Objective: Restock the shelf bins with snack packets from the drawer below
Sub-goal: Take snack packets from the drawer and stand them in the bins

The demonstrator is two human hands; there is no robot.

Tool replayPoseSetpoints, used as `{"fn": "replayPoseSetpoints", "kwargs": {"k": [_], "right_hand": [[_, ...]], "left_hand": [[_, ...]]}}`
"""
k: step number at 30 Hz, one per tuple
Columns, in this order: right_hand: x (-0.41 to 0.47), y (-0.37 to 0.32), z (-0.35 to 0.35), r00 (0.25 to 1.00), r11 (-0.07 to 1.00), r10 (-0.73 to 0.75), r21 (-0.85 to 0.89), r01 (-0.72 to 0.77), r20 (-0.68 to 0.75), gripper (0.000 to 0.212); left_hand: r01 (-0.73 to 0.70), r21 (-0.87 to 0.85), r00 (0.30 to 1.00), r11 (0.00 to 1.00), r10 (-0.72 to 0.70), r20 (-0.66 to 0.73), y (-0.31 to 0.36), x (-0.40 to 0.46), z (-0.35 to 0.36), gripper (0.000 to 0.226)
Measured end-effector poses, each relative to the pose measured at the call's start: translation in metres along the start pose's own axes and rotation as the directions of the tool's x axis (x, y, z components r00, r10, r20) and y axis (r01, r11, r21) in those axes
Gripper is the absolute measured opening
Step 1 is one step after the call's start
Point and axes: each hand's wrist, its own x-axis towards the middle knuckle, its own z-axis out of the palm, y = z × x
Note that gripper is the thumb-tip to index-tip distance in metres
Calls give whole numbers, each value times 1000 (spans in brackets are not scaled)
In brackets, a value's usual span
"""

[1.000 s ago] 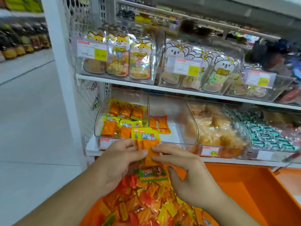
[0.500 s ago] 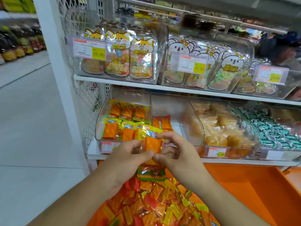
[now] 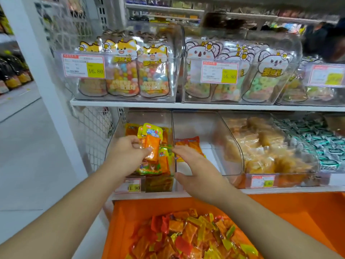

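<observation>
Left hand (image 3: 128, 154) is pinching a small stack of orange-and-yellow foil snack packets (image 3: 151, 142) btwn thumb & curled fingers, holding it over the leftmost clear plastic shelf bin (image 3: 119, 131), just above the packets already lying in there. Right hand (image 3: 196, 165) is hovering w/ fingers relaxed & straight, gripping nothing, by the divider to the near-empty next clear bin (image 3: 209, 126). Probably best: lowering the stack flat, labels facing front, then letting go. More stock is waiting in the orange drawer (image 3: 298, 212) below.
</observation>
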Motion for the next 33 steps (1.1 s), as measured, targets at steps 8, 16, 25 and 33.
{"fn": "replayPoseSetpoints", "kwargs": {"k": [8,16,25,33], "right_hand": [[3,15,7,999,999,-40,11,40,-7,77],[-1,14,8,1000,999,-25,23,25,-12,78],[-5,13,7,999,999,-38,2,38,-10,78],[-12,13,0,999,999,-43,11,43,-10,75]], "left_hand": [[12,220,997,976,-29,76,-20,32,43,21],[-82,554,976,828,-46,213,-24,33,44,29],[-169,706,962,688,-42,271,-28,32,43,29],[-179,705,979,686,57,193,-23,13,42,48]]}}
